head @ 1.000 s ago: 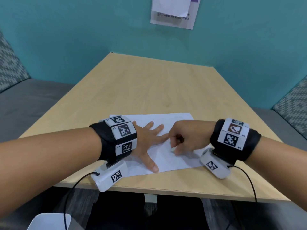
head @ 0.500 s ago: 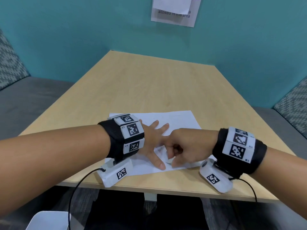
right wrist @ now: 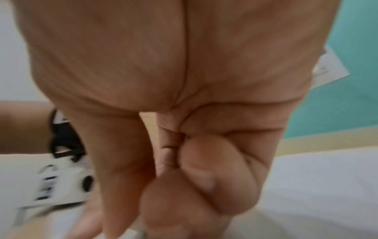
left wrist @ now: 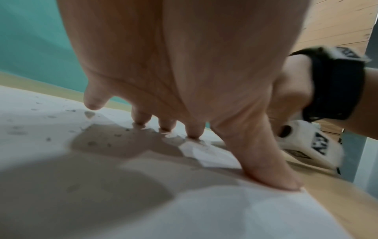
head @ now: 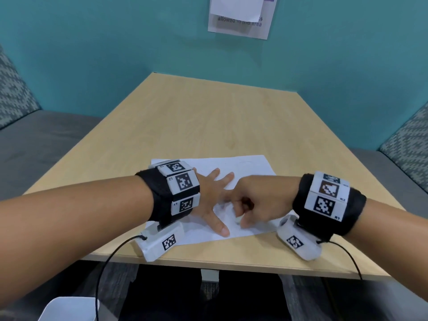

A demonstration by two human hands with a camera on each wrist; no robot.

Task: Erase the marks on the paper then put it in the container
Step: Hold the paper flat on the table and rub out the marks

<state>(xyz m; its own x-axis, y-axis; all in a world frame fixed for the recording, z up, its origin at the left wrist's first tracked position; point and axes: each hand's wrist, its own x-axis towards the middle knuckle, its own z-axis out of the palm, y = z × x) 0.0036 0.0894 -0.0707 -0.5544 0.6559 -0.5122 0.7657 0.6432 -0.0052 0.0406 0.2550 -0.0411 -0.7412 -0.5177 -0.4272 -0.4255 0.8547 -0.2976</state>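
A white sheet of paper (head: 250,166) lies near the front edge of the wooden table (head: 208,121). My left hand (head: 214,193) presses flat on the sheet with fingers spread; the left wrist view shows the fingertips (left wrist: 194,131) and thumb bearing down on the paper (left wrist: 51,113), which is speckled with dark crumbs. My right hand (head: 252,205) is curled into a fist just right of it, pinching a small white eraser (head: 238,220) against the sheet. In the right wrist view the right hand (right wrist: 184,177) is blurred and only a pale tip of the eraser (right wrist: 131,233) shows below the fingers.
A white container (head: 69,309) sits below the table edge at the lower left, partly cut off. Grey benches (head: 46,140) with patterned cushions flank the table. A notice (head: 240,17) hangs on the teal wall. Cables trail from both wrist cameras.
My right hand has rubbed the eraser toward me and slightly right across the paper. The left hand stays pressed on the sheet, shifted a little rightward in view.
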